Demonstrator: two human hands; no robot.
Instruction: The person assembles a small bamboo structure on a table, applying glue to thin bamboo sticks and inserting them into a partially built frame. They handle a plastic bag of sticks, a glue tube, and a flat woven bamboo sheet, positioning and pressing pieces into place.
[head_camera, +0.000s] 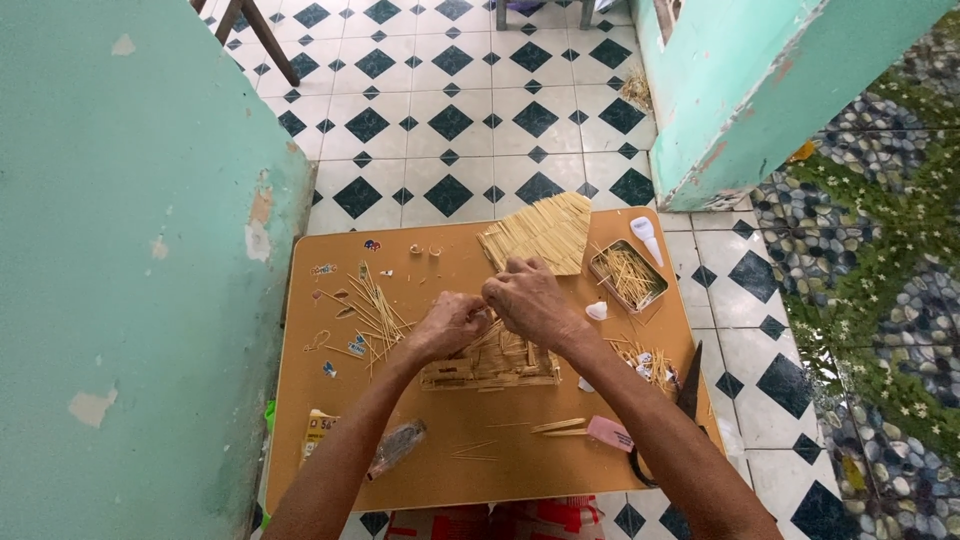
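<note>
Two hands work over one small house-like model of thin sticks (490, 365), which sits near the middle of a low orange-brown table (450, 450). The left hand (450, 323) is curled narrow at the model's top left, fingers pinched together, though I cannot tell what they pinch; the right hand (530, 300) arches over the top, fingers bent down onto the sticks and touching the left hand's fingertips. At the far edge lies one flat panel of sticks laid side by side (540, 232). To its right stands one rectangular tin of loose sticks (628, 276), and just beyond that one small white glue bottle (646, 238). One loose pile of sticks (378, 312) is scattered left of the hands, another small heap (640, 358) on the right. Near the front edge lie one pink cutter (610, 433), under the right forearm, and one crumpled clear wrapper (397, 446) beside the left forearm. The floor is white tile with dark diamonds (450, 120). A chipped mint-green wall (130, 250) crowds the table's left side, another green pillar (760, 90) rises at far right, and a pebble-pattern surface (880, 280) fills the right edge.
</note>
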